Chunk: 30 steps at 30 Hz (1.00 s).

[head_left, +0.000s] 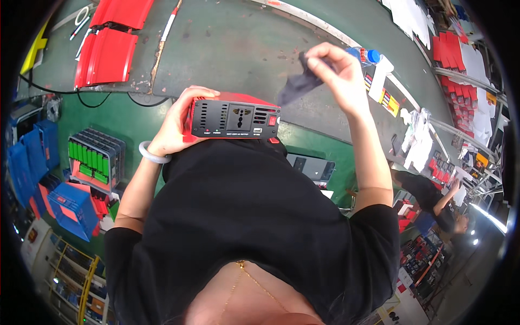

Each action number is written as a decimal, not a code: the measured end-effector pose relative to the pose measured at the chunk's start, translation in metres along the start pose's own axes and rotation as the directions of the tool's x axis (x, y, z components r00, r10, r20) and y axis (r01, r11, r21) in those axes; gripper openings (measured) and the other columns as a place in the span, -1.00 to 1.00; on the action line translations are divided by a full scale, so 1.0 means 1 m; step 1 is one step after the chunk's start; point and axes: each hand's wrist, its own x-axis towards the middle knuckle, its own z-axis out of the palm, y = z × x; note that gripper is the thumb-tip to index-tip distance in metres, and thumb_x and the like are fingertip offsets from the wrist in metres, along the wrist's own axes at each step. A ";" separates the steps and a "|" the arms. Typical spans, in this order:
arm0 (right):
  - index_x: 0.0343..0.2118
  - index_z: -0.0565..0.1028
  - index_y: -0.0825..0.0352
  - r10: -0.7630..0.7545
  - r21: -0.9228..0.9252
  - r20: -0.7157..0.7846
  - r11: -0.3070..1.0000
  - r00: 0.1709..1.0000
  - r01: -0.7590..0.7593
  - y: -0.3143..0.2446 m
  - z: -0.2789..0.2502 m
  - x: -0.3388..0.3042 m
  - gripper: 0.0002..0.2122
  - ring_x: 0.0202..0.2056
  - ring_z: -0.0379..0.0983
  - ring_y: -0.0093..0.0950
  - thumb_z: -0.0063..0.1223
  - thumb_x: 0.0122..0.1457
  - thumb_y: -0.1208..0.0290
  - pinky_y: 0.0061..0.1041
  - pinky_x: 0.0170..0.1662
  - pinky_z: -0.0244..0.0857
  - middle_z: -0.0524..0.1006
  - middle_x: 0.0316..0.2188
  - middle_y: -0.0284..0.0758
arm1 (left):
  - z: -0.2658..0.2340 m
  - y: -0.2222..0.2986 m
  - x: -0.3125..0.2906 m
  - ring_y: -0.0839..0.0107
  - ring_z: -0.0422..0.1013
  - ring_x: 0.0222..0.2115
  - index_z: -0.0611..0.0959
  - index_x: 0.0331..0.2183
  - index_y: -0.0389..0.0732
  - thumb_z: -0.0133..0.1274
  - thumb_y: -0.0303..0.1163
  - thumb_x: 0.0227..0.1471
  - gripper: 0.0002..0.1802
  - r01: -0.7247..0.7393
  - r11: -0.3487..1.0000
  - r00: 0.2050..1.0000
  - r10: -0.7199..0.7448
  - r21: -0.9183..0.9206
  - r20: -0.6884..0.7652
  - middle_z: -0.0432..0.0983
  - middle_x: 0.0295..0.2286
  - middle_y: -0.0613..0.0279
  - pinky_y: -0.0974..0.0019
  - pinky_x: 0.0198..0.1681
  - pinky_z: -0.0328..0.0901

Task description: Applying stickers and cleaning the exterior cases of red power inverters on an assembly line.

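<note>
My left hand (180,120) is wrapped round the left end of a power inverter (236,120), a red metal box held close to my body. Its black end panel faces me, with vent slots, a socket in the middle, a small port and a red switch at the right. Up and to the right of the inverter, my right hand (337,67) pinches a dark grey cloth (302,81) between thumb and fingers. The cloth hangs down to the left, its lower tip close to the inverter's upper right corner.
Red metal housings (111,54) lie on the green workbench (227,49) at the far left. A bottle with a blue cap (372,56) stands past my right hand. Blue bins (73,208) and a crate of green parts (95,157) are at lower left. Another person (428,192) works at right.
</note>
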 end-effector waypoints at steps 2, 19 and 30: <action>-0.31 0.52 0.39 0.035 0.097 -0.136 0.995 0.990 -0.022 0.012 -0.002 0.013 -0.87 -0.36 0.41 -0.69 0.09 0.13 0.46 -0.66 -0.22 0.30 0.52 -0.43 -0.46 | -0.001 -0.001 -0.001 0.27 0.26 0.01 0.43 -0.07 -0.22 0.34 -0.51 -0.34 -0.30 0.030 0.999 1.000 -0.030 -0.012 0.002 0.33 -0.06 0.12 0.25 0.10 0.15; -0.08 0.49 0.28 -0.459 -0.374 0.013 0.822 0.888 0.430 0.063 0.077 0.130 -0.74 -0.19 0.46 -0.55 0.00 0.22 0.32 -0.58 -0.02 0.28 0.55 -0.21 -0.31 | -0.017 0.000 -0.022 0.28 0.26 0.03 0.41 -0.07 -0.23 0.34 -0.52 -0.34 -0.29 0.001 0.998 0.995 -0.008 -0.065 -0.095 0.31 -0.05 0.13 0.25 0.10 0.16; -0.08 0.35 0.31 0.715 0.702 -0.160 0.566 0.680 -0.431 0.044 0.124 -0.028 -0.47 -0.14 0.47 -0.37 -0.29 0.24 -0.15 -0.37 -0.08 0.30 0.53 -0.19 -0.16 | -0.042 -0.006 0.031 0.08 0.27 0.00 0.48 -0.12 -0.16 0.33 -0.31 -0.45 -0.29 -0.158 0.792 0.894 0.368 0.590 -0.255 0.41 -0.07 0.16 -0.03 0.15 0.01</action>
